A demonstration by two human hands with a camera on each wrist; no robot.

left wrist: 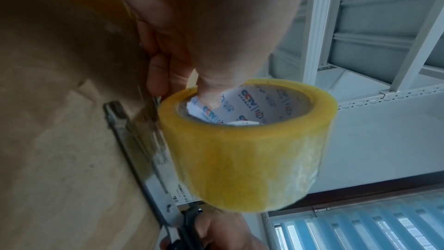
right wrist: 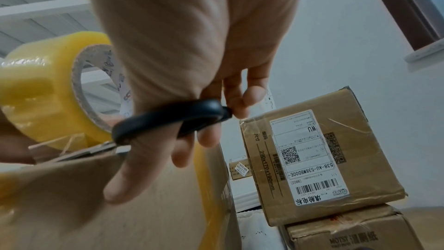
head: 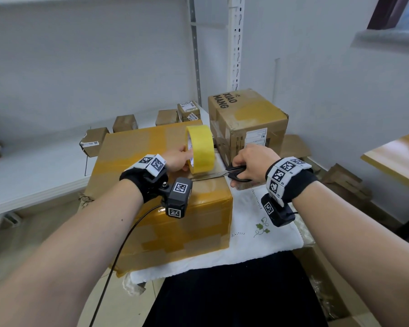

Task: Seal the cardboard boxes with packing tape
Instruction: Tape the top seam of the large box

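Left hand [head: 176,159] grips the tape [head: 200,148], thumb inside; right hand [head: 250,161] fingers curl through scissors [head: 234,173], blades under the roll on the box [head: 151,185].

The walls [head: 328,67] are plain pale grey-white. A white metal shelving unit stands against the back wall, with a perforated upright [head: 236,41] and a low white shelf [head: 33,171] on the left. A window [left wrist: 360,231] with a dark brown frame sits in the right wall, admitting daylight. A light wooden table [head: 397,156] occupies the right edge. The floor [head: 21,244] is pale.
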